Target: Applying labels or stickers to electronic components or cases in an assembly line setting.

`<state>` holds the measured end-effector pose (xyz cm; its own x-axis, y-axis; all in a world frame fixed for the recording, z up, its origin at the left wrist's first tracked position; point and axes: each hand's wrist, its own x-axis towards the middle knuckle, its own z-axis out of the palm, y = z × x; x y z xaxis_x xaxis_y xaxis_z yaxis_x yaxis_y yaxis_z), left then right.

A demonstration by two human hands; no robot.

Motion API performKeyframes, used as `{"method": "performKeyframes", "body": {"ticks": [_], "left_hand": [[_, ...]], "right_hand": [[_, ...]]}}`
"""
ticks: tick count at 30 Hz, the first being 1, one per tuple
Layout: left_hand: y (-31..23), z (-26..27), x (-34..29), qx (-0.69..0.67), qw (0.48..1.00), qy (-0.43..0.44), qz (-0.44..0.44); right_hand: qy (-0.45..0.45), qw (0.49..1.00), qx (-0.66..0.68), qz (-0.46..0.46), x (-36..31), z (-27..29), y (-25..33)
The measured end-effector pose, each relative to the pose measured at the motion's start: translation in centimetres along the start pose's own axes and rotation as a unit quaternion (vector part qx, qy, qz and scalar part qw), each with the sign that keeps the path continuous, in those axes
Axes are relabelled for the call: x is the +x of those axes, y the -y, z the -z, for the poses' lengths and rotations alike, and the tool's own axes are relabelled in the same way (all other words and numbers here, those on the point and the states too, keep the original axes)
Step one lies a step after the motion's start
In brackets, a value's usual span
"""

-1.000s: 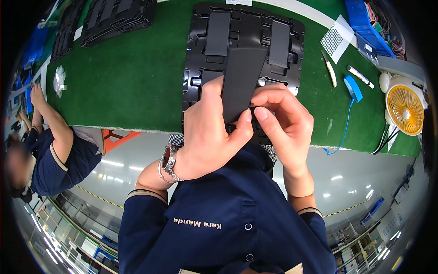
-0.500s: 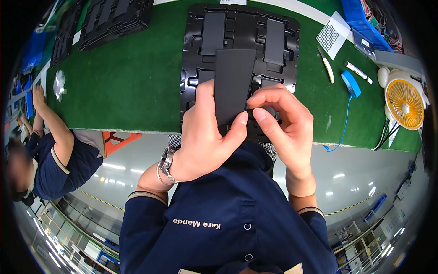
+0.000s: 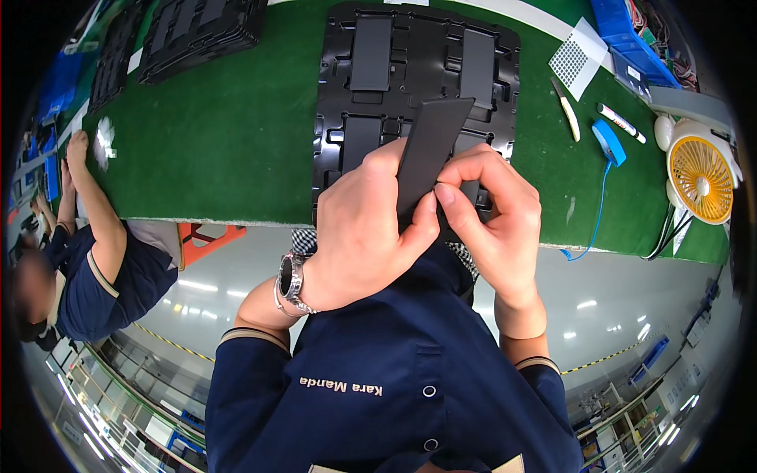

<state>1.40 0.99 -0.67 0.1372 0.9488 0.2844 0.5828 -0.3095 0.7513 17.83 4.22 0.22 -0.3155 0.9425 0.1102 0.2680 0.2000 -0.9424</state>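
Observation:
My left hand [image 3: 359, 229] is closed around a flat, dark grey rectangular panel [image 3: 435, 142], held tilted above a black moulded plastic tray [image 3: 418, 55]. Its thumb lies along the panel's near right edge. Touching that same edge, my right hand [image 3: 505, 221] has thumb and forefinger pinched together beside the left thumb. Whatever may be between those fingertips is too small to make out. Similar dark panels, one at the far left [image 3: 371, 55] and another at the far right [image 3: 476, 67], lie in the tray's pockets. The nearer pockets are partly covered by my hands.
A white-handled knife [image 3: 568, 114], a marker [image 3: 621, 123] and a blue wrist strap [image 3: 607, 142] with a cord lie right of the tray. Beyond them stand a yellow fan [image 3: 700, 185] and a blue bin [image 3: 631, 39]. Black trays [image 3: 201, 39] are stacked far left; a co-worker [image 3: 110, 252] sits left.
The panel has turned in my left hand, its far end swinging right and its face tilting. Both hands have drawn together at its near edge. The co-worker's arm has shifted slightly.

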Motion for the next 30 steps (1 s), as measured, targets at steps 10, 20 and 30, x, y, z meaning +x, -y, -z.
{"method": "performKeyframes", "body": {"ticks": [10, 20, 30], "left_hand": [[-0.1, -0.1, 0.0, -0.002, 1.0, 0.001, -0.003], [-0.1, -0.5, 0.0, -0.039, 0.999, 0.001, 0.022], [0.1, 0.0, 0.3, -0.233, 0.957, 0.019, 0.174]], "right_hand": [[0.003, 1.0, -0.019, 0.01, 0.3, 0.2, 0.1], [-0.012, 1.0, -0.003, 0.014, 0.3, -0.3, -0.1], [-0.011, 0.997, 0.08, -0.021, 0.2, -0.4, -0.4]]}}
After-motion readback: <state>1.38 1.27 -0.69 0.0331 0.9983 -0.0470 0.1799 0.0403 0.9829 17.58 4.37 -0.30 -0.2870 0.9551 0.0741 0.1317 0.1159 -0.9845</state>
